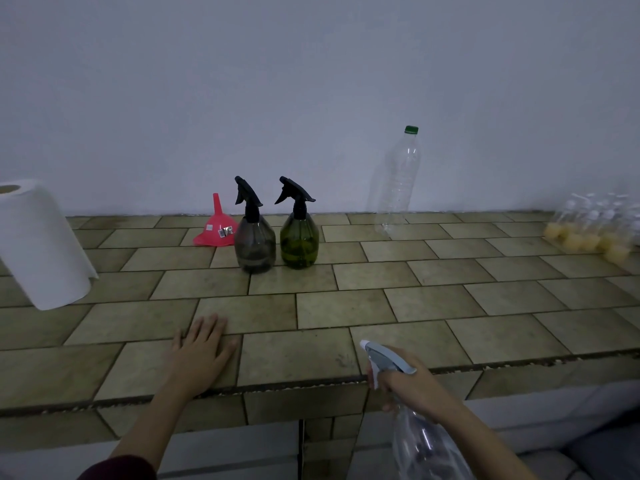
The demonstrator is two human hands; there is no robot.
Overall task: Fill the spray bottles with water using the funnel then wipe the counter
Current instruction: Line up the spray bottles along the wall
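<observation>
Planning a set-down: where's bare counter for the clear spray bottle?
Bare tiles lie between the left hand, the paper towel roll and the green bottle, and rightward below the tall empty bottle. Crowded: funnel and grey bottle at the wall.

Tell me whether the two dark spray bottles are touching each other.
Apart. The head view shows a strip of tiled counter between the grey spray bottle and the green spray bottle.

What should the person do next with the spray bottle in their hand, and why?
Probably squeeze the trigger and spray the counter. The right hand grips a clear spray bottle with a grey trigger head, nozzle aimed at the tan tiled counter. The left hand lies flat on the tiles, and the white paper towel roll stands untouched, so wetting before wiping seems likely.
</observation>
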